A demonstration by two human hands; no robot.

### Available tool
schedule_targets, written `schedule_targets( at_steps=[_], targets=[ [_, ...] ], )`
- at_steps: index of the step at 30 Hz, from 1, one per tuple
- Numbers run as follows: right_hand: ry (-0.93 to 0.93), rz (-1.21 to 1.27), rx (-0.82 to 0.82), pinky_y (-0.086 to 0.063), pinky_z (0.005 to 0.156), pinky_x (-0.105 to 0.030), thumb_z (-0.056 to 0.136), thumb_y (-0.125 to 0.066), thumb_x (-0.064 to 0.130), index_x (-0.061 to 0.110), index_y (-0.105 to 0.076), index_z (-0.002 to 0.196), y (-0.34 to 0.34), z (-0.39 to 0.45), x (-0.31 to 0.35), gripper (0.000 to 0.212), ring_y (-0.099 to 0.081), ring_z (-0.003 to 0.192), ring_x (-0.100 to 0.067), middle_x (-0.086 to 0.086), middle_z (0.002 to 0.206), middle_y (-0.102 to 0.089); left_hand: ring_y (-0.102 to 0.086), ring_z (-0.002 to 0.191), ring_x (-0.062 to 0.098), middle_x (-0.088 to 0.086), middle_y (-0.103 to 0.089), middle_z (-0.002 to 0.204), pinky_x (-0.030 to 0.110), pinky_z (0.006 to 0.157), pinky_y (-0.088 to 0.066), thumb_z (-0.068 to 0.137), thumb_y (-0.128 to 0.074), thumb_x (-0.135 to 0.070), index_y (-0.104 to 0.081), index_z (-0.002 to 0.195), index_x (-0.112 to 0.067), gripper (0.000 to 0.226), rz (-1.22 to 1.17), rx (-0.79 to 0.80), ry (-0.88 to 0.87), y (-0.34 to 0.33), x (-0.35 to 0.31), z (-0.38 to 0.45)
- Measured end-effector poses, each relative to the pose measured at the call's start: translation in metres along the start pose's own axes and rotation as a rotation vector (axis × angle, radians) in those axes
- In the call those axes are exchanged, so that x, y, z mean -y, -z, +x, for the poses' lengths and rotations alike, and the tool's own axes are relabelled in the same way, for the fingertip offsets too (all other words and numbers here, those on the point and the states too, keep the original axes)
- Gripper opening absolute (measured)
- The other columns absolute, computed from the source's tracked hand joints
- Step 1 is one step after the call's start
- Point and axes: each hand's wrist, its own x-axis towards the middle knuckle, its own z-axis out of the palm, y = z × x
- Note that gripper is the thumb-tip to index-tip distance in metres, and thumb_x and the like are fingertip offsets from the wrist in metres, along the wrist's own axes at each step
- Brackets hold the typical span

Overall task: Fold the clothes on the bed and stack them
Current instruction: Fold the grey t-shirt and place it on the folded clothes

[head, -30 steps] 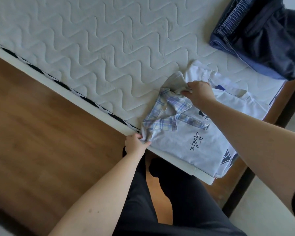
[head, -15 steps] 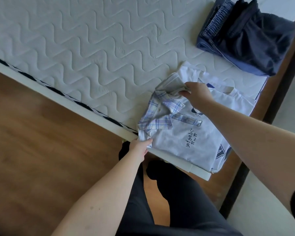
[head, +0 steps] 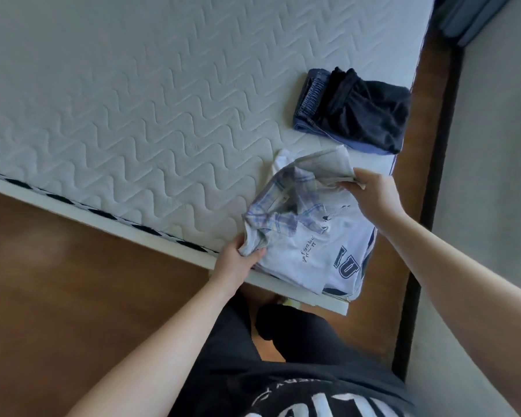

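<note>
At the near right corner of the white quilted mattress, I hold a small white shirt with a blue-and-white plaid collar over a stack of folded white printed T-shirts. The shirt's long axis runs from near left to far right, slanting across the corner, with the plaid collar lying open toward the left and the plain white body lifted at the far end.

My left hand sits at the mattress edge, thumb on top and fingers curled under, gripping the shirt's near-left corner. My right hand reaches in from the right, arm extended, its fingers pinching a bunched fold of the white fabric and raising it off the stack.

The stack beneath shows small dark script and large navy block letters, and its near edge overhangs the white bed frame. Farther along the right edge of the mattress, apart from the white stack, lies a pile of folded dark navy clothes on a blue garment.

Brown wooden flooring spreads to the near left; a dark strip and pale floor run down the right side.
</note>
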Motion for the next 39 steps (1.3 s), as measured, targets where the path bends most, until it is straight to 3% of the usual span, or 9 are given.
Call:
schedule_targets(
  at_steps=[3, 6, 11, 16, 20, 26, 30, 33, 39],
  targets=[
    [-0.026, 0.103, -0.118, -0.040, 0.057, -0.025, 0.087, -0.073, 0.021, 0.015, -0.073, 0.086, 0.042, -0.030, -0.003, 0.006, -0.050, 0.058, -0.001, 0.011, 0.063, -0.063, -0.069, 0.086, 0.004, -0.005, -0.075, 0.094, 0.016, 0.070, -0.052, 0.084, -0.075, -0.014, -0.070, 0.104, -0.018, 0.021, 0.050, 0.019, -0.118, 0.003, -0.046, -0.017],
    [-0.136, 0.228, -0.198, -0.033, 0.053, -0.022, 0.085, -0.074, 0.024, 0.019, -0.067, 0.074, 0.068, -0.061, -0.007, 0.014, -0.039, 0.058, -0.001, 0.010, 0.056, -0.054, -0.070, 0.083, 0.008, -0.004, -0.076, 0.088, 0.020, 0.070, -0.053, 0.080, -0.078, -0.013, -0.072, 0.097, -0.017, 0.018, 0.080, 0.011, -0.184, 0.008, -0.076, -0.021],
    [-0.269, 0.356, -0.252, -0.040, 0.059, -0.029, 0.085, -0.074, 0.026, 0.014, -0.070, 0.080, 0.078, -0.106, -0.010, 0.014, -0.047, 0.065, -0.007, -0.005, 0.071, -0.067, -0.068, 0.095, 0.008, -0.013, -0.073, 0.097, 0.025, 0.082, -0.048, 0.084, -0.075, -0.020, -0.071, 0.109, -0.018, 0.025, 0.255, -0.015, -0.290, 0.017, -0.111, -0.009],
    [-0.380, 0.470, -0.263, -0.047, 0.063, -0.025, 0.086, -0.075, 0.022, 0.024, -0.073, 0.086, 0.068, -0.143, -0.012, 0.003, -0.056, 0.068, -0.004, 0.003, 0.075, -0.071, -0.058, 0.095, 0.012, 0.000, -0.069, 0.103, 0.021, 0.073, -0.039, 0.091, -0.066, -0.019, -0.067, 0.115, -0.011, 0.026, 0.548, -0.010, -0.396, 0.022, -0.122, 0.000],
    [-0.441, 0.504, -0.284, -0.047, 0.062, -0.014, 0.086, -0.075, 0.017, 0.028, -0.073, 0.088, 0.047, -0.158, -0.019, 0.011, -0.060, 0.069, 0.005, 0.012, 0.079, -0.073, -0.056, 0.094, 0.009, -0.009, -0.064, 0.098, 0.012, 0.068, -0.038, 0.091, -0.064, -0.013, -0.067, 0.115, -0.014, 0.024, 0.598, 0.040, -0.434, 0.035, -0.121, 0.017],
    [-0.570, 0.524, -0.261, -0.051, 0.073, -0.033, 0.086, -0.074, 0.017, 0.036, -0.071, 0.085, -0.013, -0.121, -0.064, 0.019, -0.065, 0.079, -0.007, 0.016, 0.082, -0.074, -0.064, 0.087, 0.015, -0.012, -0.067, 0.088, 0.017, 0.072, -0.047, 0.087, -0.070, -0.014, -0.062, 0.091, -0.026, 0.015, 0.548, 0.051, -0.349, 0.014, -0.106, 0.095],
    [-0.592, 0.500, -0.247, -0.056, 0.080, -0.045, 0.086, -0.074, 0.026, 0.032, -0.074, 0.092, -0.051, -0.072, -0.114, 0.009, -0.069, 0.089, -0.018, 0.008, 0.086, -0.075, -0.068, 0.089, 0.022, -0.002, -0.072, 0.089, 0.042, 0.083, -0.052, 0.083, -0.075, -0.022, -0.064, 0.092, -0.024, 0.014, 0.565, 0.102, -0.311, -0.006, -0.088, 0.167],
    [-0.582, 0.469, -0.277, -0.054, 0.080, -0.048, 0.084, -0.073, 0.032, 0.031, -0.073, 0.093, -0.070, -0.039, -0.154, 0.009, -0.068, 0.085, -0.023, 0.004, 0.085, -0.074, -0.069, 0.086, 0.023, 0.002, -0.073, 0.090, 0.044, 0.082, -0.053, 0.079, -0.075, -0.032, -0.066, 0.092, -0.023, 0.019, 0.582, 0.119, -0.340, -0.019, -0.079, 0.223],
    [-0.566, 0.435, -0.277, -0.056, 0.083, -0.048, 0.082, -0.074, 0.028, 0.028, -0.074, 0.093, -0.084, 0.015, -0.198, 0.011, -0.069, 0.087, -0.023, 0.002, 0.086, -0.075, -0.068, 0.088, 0.029, 0.006, -0.072, 0.090, 0.042, 0.082, -0.053, 0.088, -0.070, -0.017, -0.064, 0.092, -0.021, 0.007, 0.568, 0.137, -0.377, -0.036, -0.070, 0.291]
  ],
)
